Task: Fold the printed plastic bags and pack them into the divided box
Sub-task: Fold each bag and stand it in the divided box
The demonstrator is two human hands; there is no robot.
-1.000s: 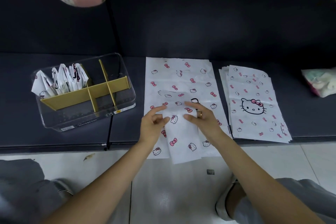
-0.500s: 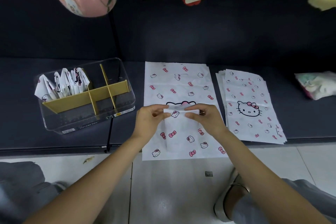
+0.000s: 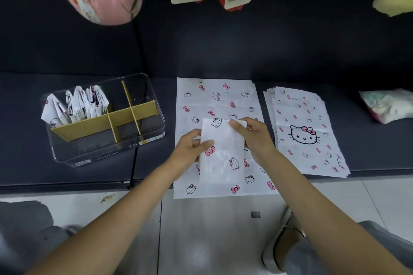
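Dark bench: both hands' fingers (image 3: 206, 143) pinch folded bag (image 3: 221, 152).

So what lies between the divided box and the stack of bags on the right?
In the head view, between divided box and right stack: a flat bag pile, with both hands folding one bag.

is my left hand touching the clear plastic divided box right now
Apart. The head view shows dark shelf between the left hand and the clear plastic divided box.

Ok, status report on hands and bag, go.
Left hand and right hand both pinch the folded bag, held over the flat stack. Divided box: far-left compartment filled, the others bare. Path to box clear.
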